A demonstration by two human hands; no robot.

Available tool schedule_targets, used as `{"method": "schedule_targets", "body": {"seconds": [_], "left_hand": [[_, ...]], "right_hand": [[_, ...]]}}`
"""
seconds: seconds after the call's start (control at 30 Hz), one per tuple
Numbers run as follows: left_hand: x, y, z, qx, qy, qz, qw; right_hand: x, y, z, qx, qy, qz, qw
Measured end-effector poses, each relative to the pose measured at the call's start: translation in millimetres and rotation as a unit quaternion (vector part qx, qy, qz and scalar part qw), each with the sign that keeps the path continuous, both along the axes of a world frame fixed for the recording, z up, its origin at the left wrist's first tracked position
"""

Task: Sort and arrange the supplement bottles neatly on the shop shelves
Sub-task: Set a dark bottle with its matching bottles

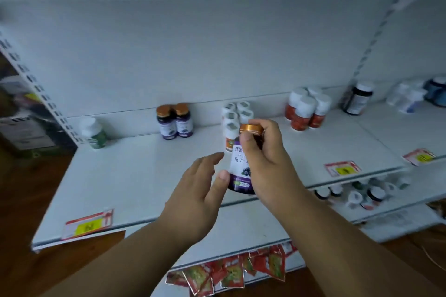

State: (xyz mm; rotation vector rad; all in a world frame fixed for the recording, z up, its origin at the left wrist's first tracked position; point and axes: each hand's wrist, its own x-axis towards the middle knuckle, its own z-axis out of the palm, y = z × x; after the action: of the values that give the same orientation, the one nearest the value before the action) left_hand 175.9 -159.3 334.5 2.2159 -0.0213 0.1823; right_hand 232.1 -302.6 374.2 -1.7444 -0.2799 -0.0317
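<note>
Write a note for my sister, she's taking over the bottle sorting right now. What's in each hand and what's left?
Right hand: grips a purple bottle with a gold cap, above the shelf.
Left hand: open, thumb touching the bottle's lower side.
Done: two matching purple bottles stand together at the back; white-capped bottles and red bottles stand in clusters.
Left: put the held bottle beside its matching pair; the green bottle stands alone; more bottles sit jumbled on the lower shelf.
</note>
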Motion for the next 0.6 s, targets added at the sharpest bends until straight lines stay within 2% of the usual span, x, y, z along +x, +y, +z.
{"method": "schedule_targets", "body": {"seconds": [0.1,0.23,0.37,0.43,0.6], "left_hand": [[12.1,43.6,-5.4,0.042,0.002,0.014,0.999],[36.4,89.2,-21.9,0.145,0.017,0.031,0.989],[69.4,119.1,-42.7,0.238,0.088,0.082,0.964],[83.4,130.6,-52.8,0.271,0.127,0.108,0.948],[109.9,148.5,-72.9,0.332,0.167,0.103,0.923]], "right_hand": [[14.0,39.3,1.3,-0.055,-0.009,0.027,0.998],[41.1,80.4,-1.4,-0.141,-0.025,0.043,0.989],[73.5,133.4,-8.8,-0.22,-0.028,0.064,0.973],[87.4,157.4,-17.2,-0.258,-0.06,0.078,0.961],[106.2,187.6,-48.6,-0.334,-0.11,0.072,0.933]]}}
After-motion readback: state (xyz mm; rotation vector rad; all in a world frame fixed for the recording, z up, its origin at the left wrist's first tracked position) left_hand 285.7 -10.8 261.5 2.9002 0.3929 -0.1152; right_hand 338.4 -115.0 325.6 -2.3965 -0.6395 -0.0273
